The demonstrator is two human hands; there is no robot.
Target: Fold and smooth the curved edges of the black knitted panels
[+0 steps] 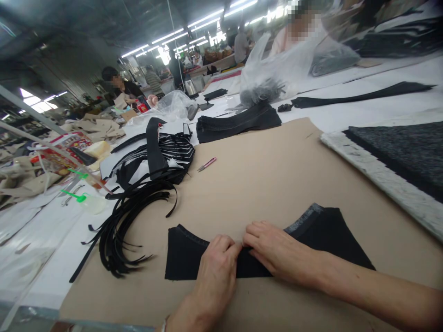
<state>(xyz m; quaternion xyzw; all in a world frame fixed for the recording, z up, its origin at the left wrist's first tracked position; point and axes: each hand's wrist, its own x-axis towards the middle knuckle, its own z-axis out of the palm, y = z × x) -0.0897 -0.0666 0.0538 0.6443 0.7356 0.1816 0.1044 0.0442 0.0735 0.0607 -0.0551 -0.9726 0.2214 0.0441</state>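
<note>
A black fabric piece (332, 240) with a curved upper edge lies flat on the tan board (263, 184). Along that curve on the right runs a grey strip (304, 220). My left hand (218, 258) is closed at the middle of the curved edge, thumb and fingers pinching the cloth. Right beside it, my right hand (270, 244) grips the same edge with bent fingers. The fingertips of both hands nearly meet, and the cloth between them is mostly hidden. Farther off on the board lie small pink thread snips (207, 164).
Black strips (121, 230) lie in a bundle at left, near a black-and-white fabric stack (166, 157). Behind the board are a black fabric pile (238, 122) and a clear plastic bag (266, 78). Grey pieces (408, 152) sit at right. A green-tipped bottle (90, 203) stands left. People work beyond.
</note>
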